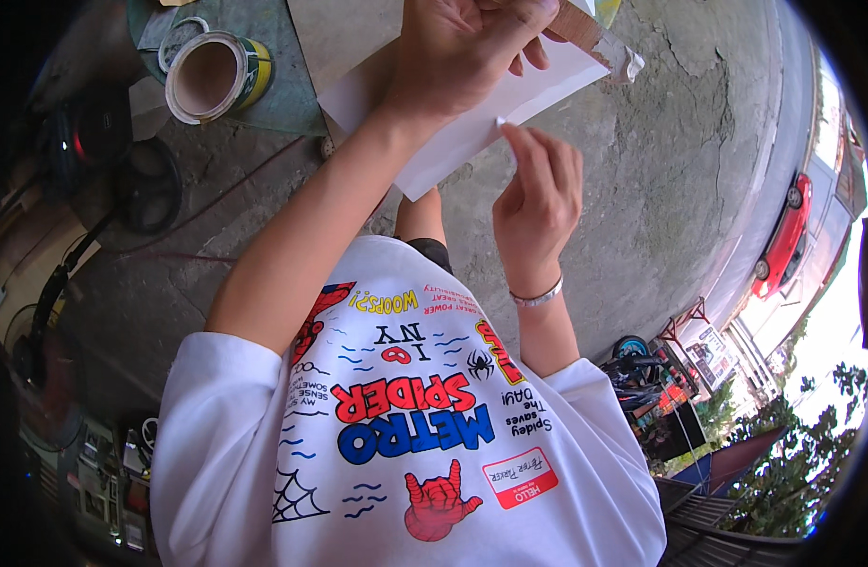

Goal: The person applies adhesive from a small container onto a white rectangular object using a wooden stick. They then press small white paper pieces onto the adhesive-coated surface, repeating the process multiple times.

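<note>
A white sheet of paper (457,154) lies slanted at the top middle, by the table's edge. Over it comes my left hand (457,57), its fingers curled and partly cut off by the top of the picture; what they hold, if anything, is hidden. My right hand (542,194), with a pale band on its wrist, is at the paper's near edge. Its thumb and forefinger are pinched on a small white piece (500,122), too small to tell whether it is part of the sheet. Beside my left fingers is a brown wooden piece (575,24).
An open can (250,74) with a yellow and green label stands on a greenish table (292,106) at the upper left. Cracked concrete floor (661,180) spreads to the right. A parked red car (784,236) and a motorcycle (635,373) are farther off. Dark equipment lies left.
</note>
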Demonstrator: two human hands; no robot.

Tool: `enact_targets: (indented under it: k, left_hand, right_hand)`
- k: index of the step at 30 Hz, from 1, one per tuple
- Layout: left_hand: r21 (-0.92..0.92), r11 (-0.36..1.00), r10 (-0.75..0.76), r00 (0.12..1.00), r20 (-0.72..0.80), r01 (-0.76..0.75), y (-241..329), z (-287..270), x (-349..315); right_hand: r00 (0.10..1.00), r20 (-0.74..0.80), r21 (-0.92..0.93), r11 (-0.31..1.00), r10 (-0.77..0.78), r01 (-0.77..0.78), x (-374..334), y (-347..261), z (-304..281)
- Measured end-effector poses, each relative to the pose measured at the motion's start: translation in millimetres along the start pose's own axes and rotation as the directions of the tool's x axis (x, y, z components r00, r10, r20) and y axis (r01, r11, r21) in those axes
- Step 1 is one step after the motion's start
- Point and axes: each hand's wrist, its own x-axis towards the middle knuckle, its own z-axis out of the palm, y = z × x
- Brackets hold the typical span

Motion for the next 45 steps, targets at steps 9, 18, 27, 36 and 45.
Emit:
enact_targets:
  k: [9,18,27,36,45]
  left_hand:
    - [0.038,0.999,0.007,1.000,-0.004,-0.007,-4,-1,3]
    - [0.058,0.998,-0.014,1.000,-0.005,0.014,0,-3,5]
    - [0.001,1.000,0.014,1.000,-0.006,-0.014,-8,-2,10]
    - [0.029,0.999,0.017,1.000,-0.009,-0.017,-7,-1,12]
    - [0.012,1.000,0.006,1.000,0.000,-0.006,-7,-3,17]
  right_hand:
    - [0.960,-0.096,0.030,0.964,-0.262,0.266,-4,41,5]
    - [0.989,-0.145,-0.030,0.999,-0.041,0.037,17,29,-2]
    - [0.999,-0.035,0.011,1.000,-0.007,0.007,3,-11,10]
    - [0.965,-0.108,0.026,0.969,-0.240,0.244,0,25,2]
    - [0.981,-0.171,0.089,0.991,-0.088,0.105,3,24,-1]
